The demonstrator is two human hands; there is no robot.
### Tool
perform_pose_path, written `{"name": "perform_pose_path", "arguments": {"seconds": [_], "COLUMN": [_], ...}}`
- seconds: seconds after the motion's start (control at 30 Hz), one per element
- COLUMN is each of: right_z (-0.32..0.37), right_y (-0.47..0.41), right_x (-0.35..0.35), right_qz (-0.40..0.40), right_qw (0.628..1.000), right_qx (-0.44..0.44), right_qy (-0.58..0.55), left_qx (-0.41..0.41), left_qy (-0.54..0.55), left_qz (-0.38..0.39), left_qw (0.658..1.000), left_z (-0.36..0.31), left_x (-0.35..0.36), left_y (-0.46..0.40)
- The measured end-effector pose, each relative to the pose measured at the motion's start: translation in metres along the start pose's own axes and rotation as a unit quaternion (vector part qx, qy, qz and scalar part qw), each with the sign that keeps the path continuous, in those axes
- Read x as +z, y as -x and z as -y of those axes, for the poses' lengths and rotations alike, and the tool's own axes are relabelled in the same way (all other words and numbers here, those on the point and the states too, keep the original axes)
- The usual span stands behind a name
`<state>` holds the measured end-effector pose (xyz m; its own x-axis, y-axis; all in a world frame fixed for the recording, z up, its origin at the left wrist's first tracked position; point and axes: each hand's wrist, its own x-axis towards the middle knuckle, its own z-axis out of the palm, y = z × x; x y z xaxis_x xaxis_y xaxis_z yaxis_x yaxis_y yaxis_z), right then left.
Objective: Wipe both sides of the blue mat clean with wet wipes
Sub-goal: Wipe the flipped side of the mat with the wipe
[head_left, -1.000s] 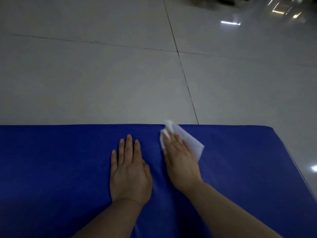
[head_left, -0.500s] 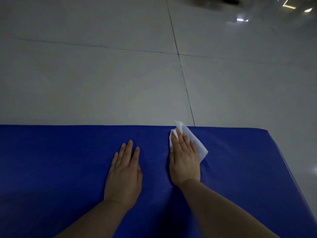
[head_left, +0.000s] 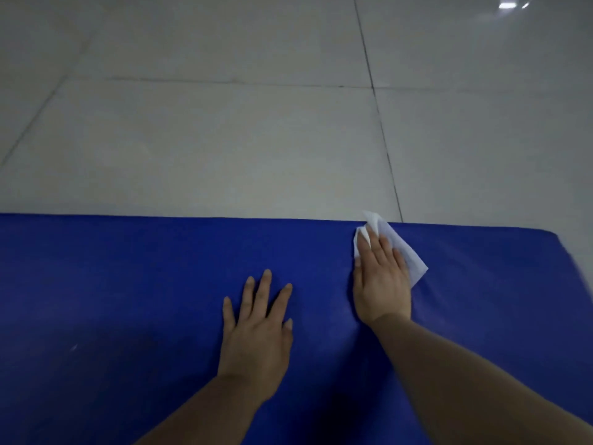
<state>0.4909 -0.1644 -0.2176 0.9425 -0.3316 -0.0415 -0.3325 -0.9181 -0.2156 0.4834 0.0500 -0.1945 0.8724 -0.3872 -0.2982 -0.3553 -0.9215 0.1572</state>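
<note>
The blue mat (head_left: 128,300) lies flat across the lower half of the view, its far edge running left to right. My right hand (head_left: 382,281) presses a white wet wipe (head_left: 412,261) flat against the mat close to that far edge, fingers straight; the wipe's corner sticks out past the edge. My left hand (head_left: 256,332) rests palm down on the mat to the left of it and nearer to me, fingers spread and straight.
Pale glossy floor tiles (head_left: 224,139) with dark grout lines stretch beyond the mat. The mat's right corner (head_left: 558,239) shows at the far right. A light reflection glints on the floor at the top right.
My right hand has slid the wipe forward and to the right, up to the mat's far edge. My left hand's fingers have spread apart. The view has shifted left.
</note>
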Motion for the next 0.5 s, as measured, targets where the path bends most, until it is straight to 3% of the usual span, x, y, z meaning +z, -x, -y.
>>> {"name": "perform_pose_path", "arguments": {"seconds": [0.2, 0.33, 0.37, 0.47, 0.5], "right_z": [0.001, 0.020, 0.034, 0.054, 0.043], "right_y": [-0.001, -0.002, 0.001, 0.021, 0.019], "right_x": [0.002, -0.001, 0.001, 0.017, 0.014], "right_qz": [-0.008, 0.015, 0.012, 0.003, 0.003], "right_qw": [1.000, 0.997, 0.998, 0.986, 0.985], "right_qx": [-0.003, 0.050, 0.027, -0.162, -0.168], "right_qy": [0.005, 0.059, 0.062, 0.027, 0.034], "left_qx": [0.020, 0.022, 0.020, 0.019, 0.019], "left_qy": [0.014, 0.032, 0.028, 0.013, 0.015], "left_qz": [-0.124, -0.154, -0.158, -0.165, -0.167], "left_qw": [0.992, 0.987, 0.987, 0.986, 0.986], "left_z": [0.003, 0.005, 0.006, 0.005, 0.005], "left_x": [0.026, 0.034, 0.035, 0.037, 0.036], "left_y": [-0.004, -0.006, -0.007, -0.007, -0.007]}}
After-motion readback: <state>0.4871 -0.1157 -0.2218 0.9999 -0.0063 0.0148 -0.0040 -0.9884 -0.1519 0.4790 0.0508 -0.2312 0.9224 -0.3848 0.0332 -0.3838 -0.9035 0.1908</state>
